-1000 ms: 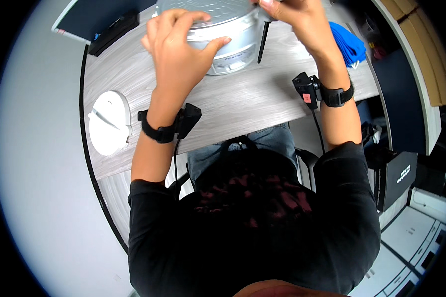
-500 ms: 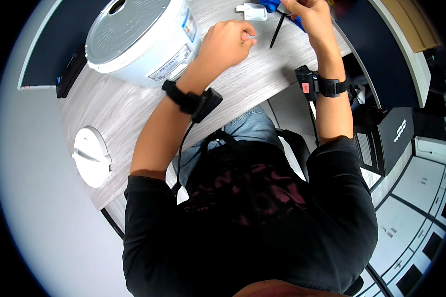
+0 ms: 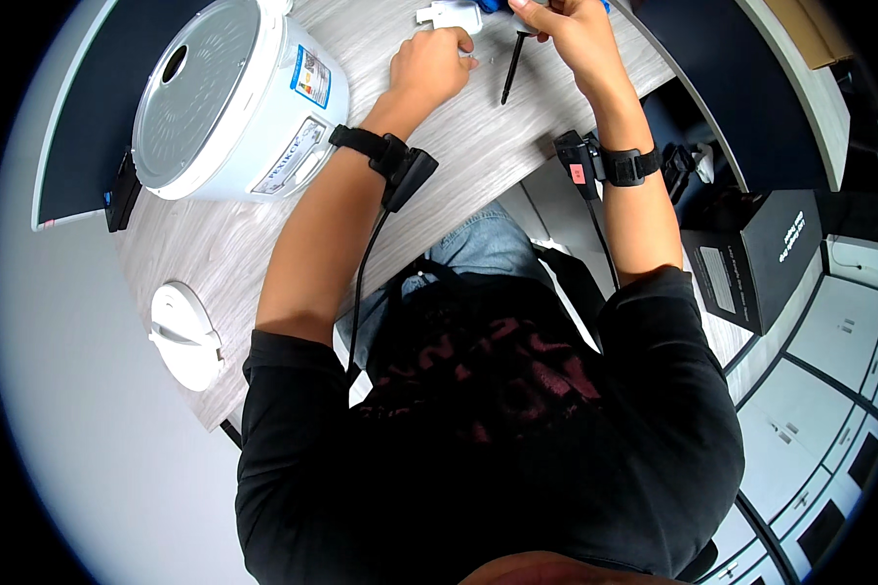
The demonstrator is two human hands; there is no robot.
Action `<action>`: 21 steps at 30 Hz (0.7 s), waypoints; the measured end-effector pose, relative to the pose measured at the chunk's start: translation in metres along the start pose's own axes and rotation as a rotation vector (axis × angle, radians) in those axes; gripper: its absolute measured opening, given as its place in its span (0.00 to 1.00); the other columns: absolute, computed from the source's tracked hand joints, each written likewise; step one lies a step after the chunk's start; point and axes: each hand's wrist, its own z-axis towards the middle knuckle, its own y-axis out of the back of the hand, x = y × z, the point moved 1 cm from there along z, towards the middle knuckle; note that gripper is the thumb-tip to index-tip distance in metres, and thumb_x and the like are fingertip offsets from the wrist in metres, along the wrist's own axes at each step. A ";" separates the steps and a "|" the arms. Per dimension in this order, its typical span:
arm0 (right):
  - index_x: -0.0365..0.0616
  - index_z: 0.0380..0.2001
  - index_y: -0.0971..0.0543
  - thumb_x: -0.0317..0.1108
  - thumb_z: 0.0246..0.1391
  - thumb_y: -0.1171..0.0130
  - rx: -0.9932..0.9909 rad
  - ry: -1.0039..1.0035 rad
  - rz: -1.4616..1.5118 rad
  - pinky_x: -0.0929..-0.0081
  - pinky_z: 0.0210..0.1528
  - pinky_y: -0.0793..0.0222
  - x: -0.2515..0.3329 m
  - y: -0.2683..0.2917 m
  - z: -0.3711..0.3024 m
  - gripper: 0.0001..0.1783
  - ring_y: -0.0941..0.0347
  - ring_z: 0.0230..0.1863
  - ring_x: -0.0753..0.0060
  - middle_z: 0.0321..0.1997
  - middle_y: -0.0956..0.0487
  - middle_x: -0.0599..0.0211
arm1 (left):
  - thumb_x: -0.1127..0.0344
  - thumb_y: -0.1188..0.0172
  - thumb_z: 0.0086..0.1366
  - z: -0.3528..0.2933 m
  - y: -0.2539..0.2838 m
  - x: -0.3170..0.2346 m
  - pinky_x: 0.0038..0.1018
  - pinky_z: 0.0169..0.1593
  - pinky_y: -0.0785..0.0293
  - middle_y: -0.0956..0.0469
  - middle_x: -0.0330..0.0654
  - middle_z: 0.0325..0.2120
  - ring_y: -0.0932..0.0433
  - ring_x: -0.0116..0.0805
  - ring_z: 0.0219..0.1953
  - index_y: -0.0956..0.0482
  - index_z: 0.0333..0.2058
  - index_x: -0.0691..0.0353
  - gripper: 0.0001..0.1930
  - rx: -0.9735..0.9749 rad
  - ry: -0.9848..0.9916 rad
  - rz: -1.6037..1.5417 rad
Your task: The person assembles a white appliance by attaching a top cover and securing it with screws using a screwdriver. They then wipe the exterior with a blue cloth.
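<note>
My left hand [image 3: 433,68] is closed at the far side of the desk, fingertips pinched together. Something small and pale seems to show at the fingertips, but I cannot make it out. Just beyond it lies a small white tray-like piece [image 3: 451,15]. My right hand [image 3: 578,44], to its right, pinches a small greyish thing mostly hidden by the fingers and the upper edge of the picture. A thin black rod [image 3: 512,70] slants down below those fingers; whether it joins the greyish thing I cannot tell. Bits of something blue [image 3: 489,5] show near the right hand.
A white bucket [image 3: 298,122] with a grey lid and a round hole stands at the left of the desk. Nearer lies a round white cover [image 3: 183,336] with a raised bar. A black box [image 3: 756,263] sits at the right, below a dark partition [image 3: 707,73].
The view has turned slightly, so the bucket appears lower and further left. My left hand has moved forward, closer to the white piece. My right hand keeps its pinch.
</note>
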 end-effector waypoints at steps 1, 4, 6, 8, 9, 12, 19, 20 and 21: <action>0.40 0.36 0.18 0.30 0.59 0.33 0.001 0.000 -0.006 0.82 0.30 0.37 -0.001 0.000 0.000 0.06 0.32 0.27 0.86 0.28 0.23 0.79 | 0.64 0.36 0.63 0.001 -0.001 0.001 0.39 0.42 0.20 0.13 0.40 0.30 0.14 0.44 0.35 0.12 0.42 0.54 0.09 -0.011 -0.009 -0.008; 0.39 0.37 0.18 0.30 0.59 0.33 0.005 0.011 0.008 0.82 0.30 0.37 -0.003 -0.001 0.000 0.06 0.32 0.27 0.85 0.28 0.23 0.78 | 0.68 0.40 0.63 -0.001 0.002 -0.001 0.39 0.42 0.19 0.12 0.41 0.30 0.14 0.44 0.35 0.12 0.37 0.55 0.09 0.005 -0.019 -0.019; 0.38 0.37 0.18 0.30 0.59 0.33 0.009 0.032 0.061 0.83 0.30 0.37 -0.002 -0.005 -0.001 0.07 0.32 0.27 0.85 0.28 0.23 0.78 | 0.69 0.40 0.63 -0.004 0.002 0.003 0.38 0.42 0.19 0.13 0.41 0.29 0.14 0.44 0.33 0.11 0.36 0.56 0.09 -0.018 -0.039 -0.073; 0.38 0.37 0.18 0.29 0.59 0.33 0.014 0.009 0.031 0.83 0.31 0.36 0.003 -0.009 -0.002 0.07 0.31 0.28 0.85 0.28 0.23 0.77 | 0.69 0.40 0.62 -0.010 0.004 0.008 0.36 0.42 0.19 0.13 0.41 0.28 0.14 0.43 0.32 0.12 0.35 0.56 0.08 -0.041 -0.055 -0.104; 0.38 0.37 0.18 0.29 0.59 0.34 0.015 -0.001 0.015 0.83 0.31 0.36 0.006 -0.010 -0.002 0.07 0.31 0.28 0.84 0.28 0.22 0.77 | 0.69 0.40 0.62 -0.017 0.013 0.006 0.34 0.41 0.19 0.13 0.42 0.27 0.15 0.41 0.31 0.12 0.35 0.57 0.08 -0.051 -0.066 -0.111; 0.37 0.38 0.18 0.30 0.59 0.33 0.080 0.020 0.030 0.84 0.32 0.35 0.007 -0.016 0.000 0.07 0.29 0.29 0.84 0.29 0.21 0.76 | 0.70 0.37 0.62 -0.046 0.041 0.002 0.28 0.38 0.21 0.14 0.39 0.25 0.17 0.31 0.27 0.12 0.35 0.59 0.06 -0.109 -0.097 -0.200; 0.39 0.40 0.18 0.31 0.58 0.30 0.237 0.109 0.110 0.83 0.35 0.30 0.030 -0.068 -0.004 0.10 0.26 0.31 0.85 0.32 0.19 0.76 | 0.73 0.33 0.65 -0.132 0.088 0.022 0.15 0.36 0.26 0.17 0.31 0.26 0.23 0.16 0.28 0.12 0.39 0.64 0.06 -0.225 -0.105 -0.395; 0.39 0.40 0.18 0.30 0.58 0.30 0.257 0.107 0.147 0.83 0.35 0.29 0.031 -0.076 -0.006 0.10 0.26 0.32 0.86 0.32 0.19 0.76 | 0.73 0.33 0.65 -0.143 0.092 0.024 0.15 0.37 0.26 0.16 0.32 0.26 0.23 0.16 0.29 0.12 0.40 0.64 0.06 -0.240 -0.086 -0.416; 0.39 0.40 0.18 0.30 0.58 0.30 0.284 0.109 0.191 0.83 0.36 0.28 0.038 -0.086 -0.009 0.10 0.25 0.32 0.86 0.33 0.19 0.76 | 0.73 0.33 0.65 -0.155 0.096 0.027 0.15 0.37 0.26 0.16 0.33 0.27 0.23 0.16 0.29 0.12 0.41 0.64 0.07 -0.261 -0.062 -0.428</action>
